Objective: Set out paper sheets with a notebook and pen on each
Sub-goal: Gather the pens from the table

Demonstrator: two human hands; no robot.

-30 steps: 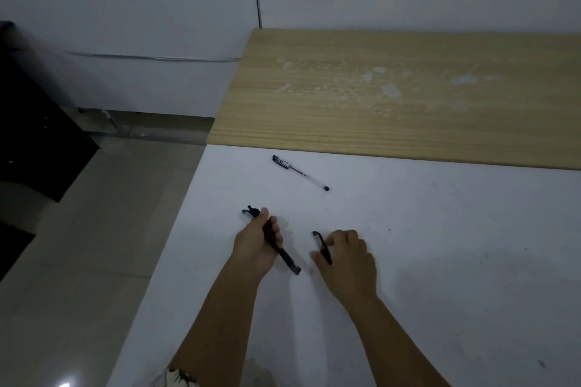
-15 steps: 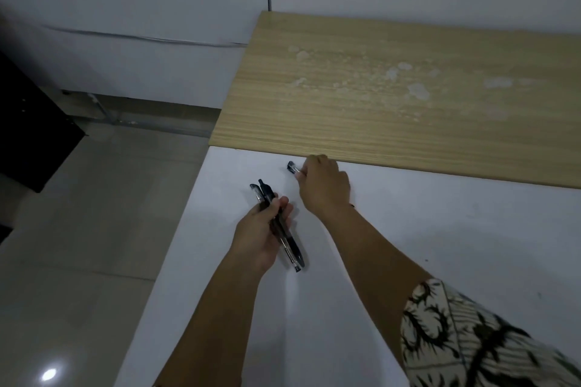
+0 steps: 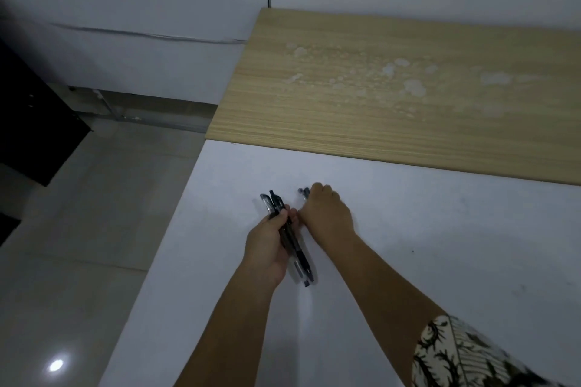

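Third pen (image 3: pixel 303 192) lifted off the white worktop (image 3: pixel 440 245) by the right hand (image 3: pixel 327 214), fingers curled round it, only its cap end showing past the knuckles. Half a second back, reached for near the wooden board (image 3: pixel 393 97); now drawn in beside the left hand (image 3: pixel 267 245). Left-hand fingers clenched round two pens (image 3: pixel 289 239), held as a bundle, tips pointing back toward the body. A second ago, one pen per hand and the third lying alone farther out.

Meaning for the task, as a judgement: pens being gathered, not yet set out.

Count: three pens, two in the left grip and one in the right. Paper sheets: none tellable from the white surface. Notebooks: none in view. One wooden board behind, blotched pale. One patterned sleeve (image 3: pixel 471 355) at the lower right. Tiled floor (image 3: pixel 94 245) and a dark cabinet (image 3: pixel 28 122) off to the left.
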